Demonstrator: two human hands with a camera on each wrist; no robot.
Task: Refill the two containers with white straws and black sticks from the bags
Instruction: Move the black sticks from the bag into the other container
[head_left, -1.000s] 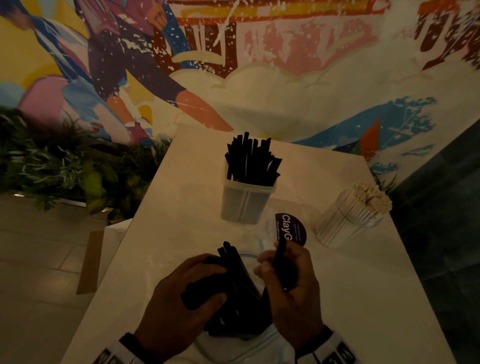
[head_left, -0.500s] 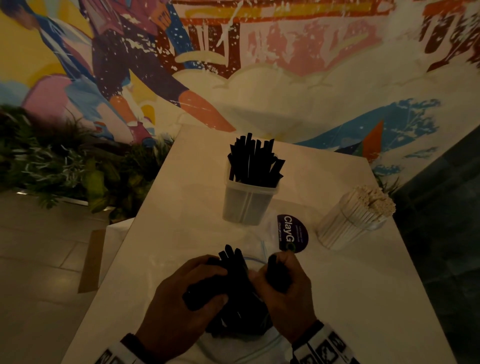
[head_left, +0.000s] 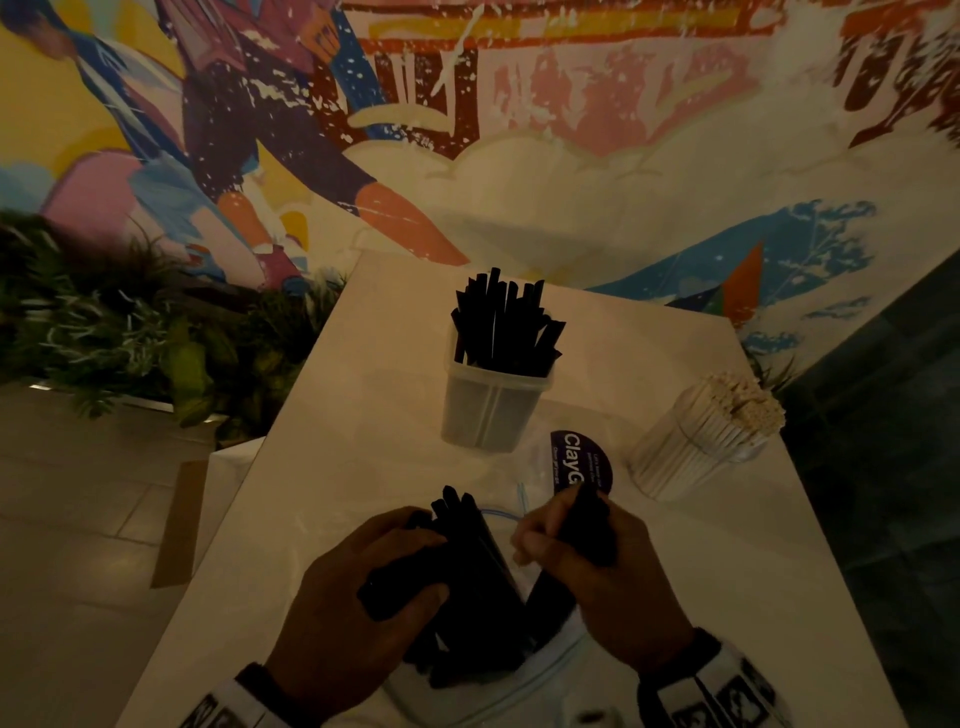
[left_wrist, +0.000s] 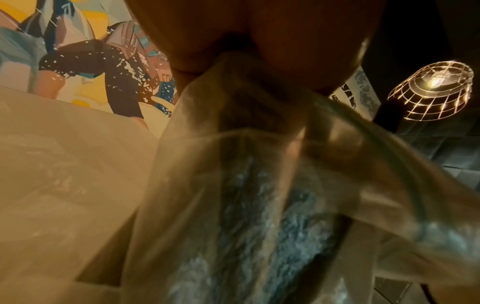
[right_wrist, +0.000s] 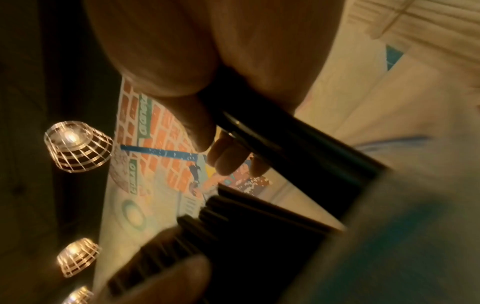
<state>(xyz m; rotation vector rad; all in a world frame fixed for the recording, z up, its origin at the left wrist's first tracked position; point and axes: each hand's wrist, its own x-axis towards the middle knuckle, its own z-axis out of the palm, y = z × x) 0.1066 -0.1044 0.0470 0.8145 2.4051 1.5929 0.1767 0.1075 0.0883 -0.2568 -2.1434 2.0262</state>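
Note:
A bundle of black sticks (head_left: 467, 587) pokes out of a clear zip bag (head_left: 519, 691) at the table's near edge. My left hand (head_left: 410, 566) grips this bundle through the bag (left_wrist: 233, 185). Just to its right, my right hand (head_left: 550, 535) holds a few black sticks (head_left: 576, 530) (right_wrist: 272, 131), with fingers (right_wrist: 223, 158) curled round them. Further back stands a clear container (head_left: 488, 415) holding upright black sticks (head_left: 501, 322). At the right, a clear container (head_left: 670, 462) leans, packed with white straws (head_left: 748, 405).
A round purple label (head_left: 576, 457) sits on bag plastic between the two containers. The white table (head_left: 353, 426) is narrow, with a painted wall (head_left: 571, 130) behind, green plants (head_left: 104, 332) and floor to the left, and a dark wall on the right.
My right hand pressed in against the bundle half a second ago and has now drawn away to the right with a few sticks. The left hand keeps its grip.

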